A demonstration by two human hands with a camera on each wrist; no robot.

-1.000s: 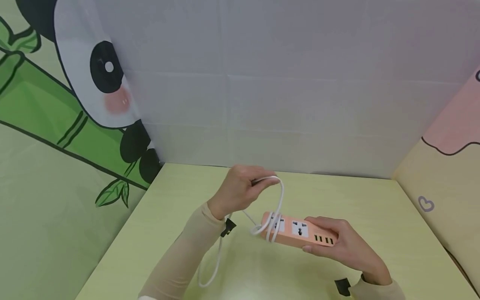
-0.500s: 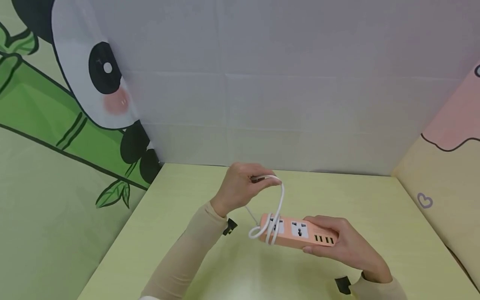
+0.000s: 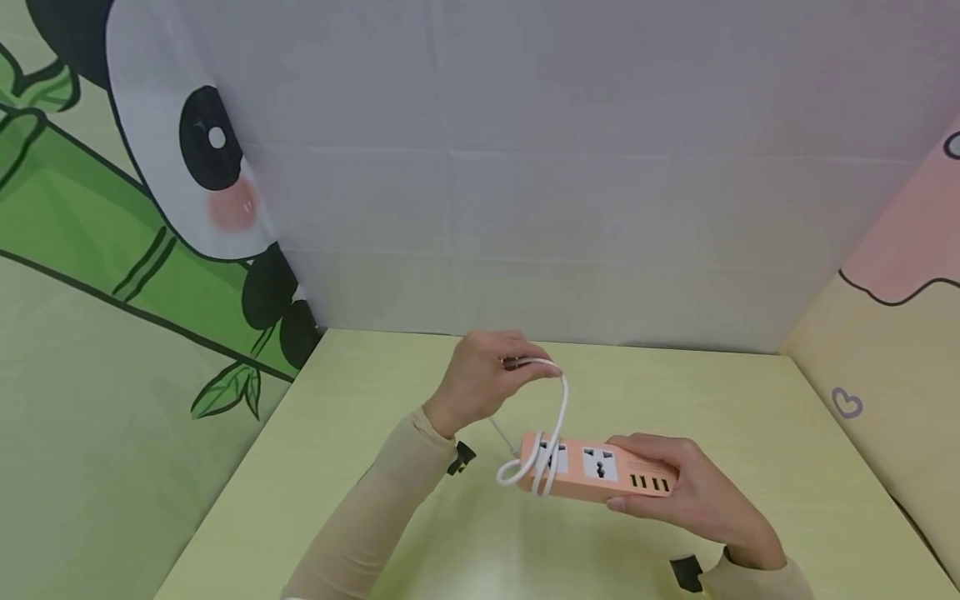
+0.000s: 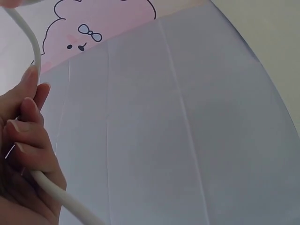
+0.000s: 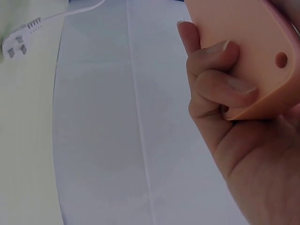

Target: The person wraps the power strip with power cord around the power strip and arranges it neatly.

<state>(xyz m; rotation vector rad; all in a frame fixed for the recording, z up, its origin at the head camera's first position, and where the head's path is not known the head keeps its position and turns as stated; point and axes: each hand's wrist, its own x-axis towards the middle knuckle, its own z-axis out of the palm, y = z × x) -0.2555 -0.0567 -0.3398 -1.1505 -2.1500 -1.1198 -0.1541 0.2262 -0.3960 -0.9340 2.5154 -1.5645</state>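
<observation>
A pink power strip (image 3: 592, 471) with white sockets and several USB slots is held above the table in the head view. My right hand (image 3: 693, 492) grips its right end, thumb in front and fingers round the back; the right wrist view shows fingertips on its underside. White cord (image 3: 564, 408) loops round the strip's left end. Up and to the left, my left hand (image 3: 480, 379) pinches that cord between thumb and curled fingers, and the left wrist view shows the cord running through the palm. The three-pin plug (image 5: 16, 44) appears only in the right wrist view.
Below both hands spreads the pale yellow table (image 3: 390, 367). A grey-white backdrop (image 3: 525, 208) rises behind it. Printed panels stand at the sides, a panda with bamboo (image 3: 172, 200) on the left and pink artwork (image 3: 911, 229) on the right.
The strip's left end and the cord loops have dipped slightly. A slack length of cord seen hanging below the left wrist one second ago is out of sight. My right hand has barely moved.
</observation>
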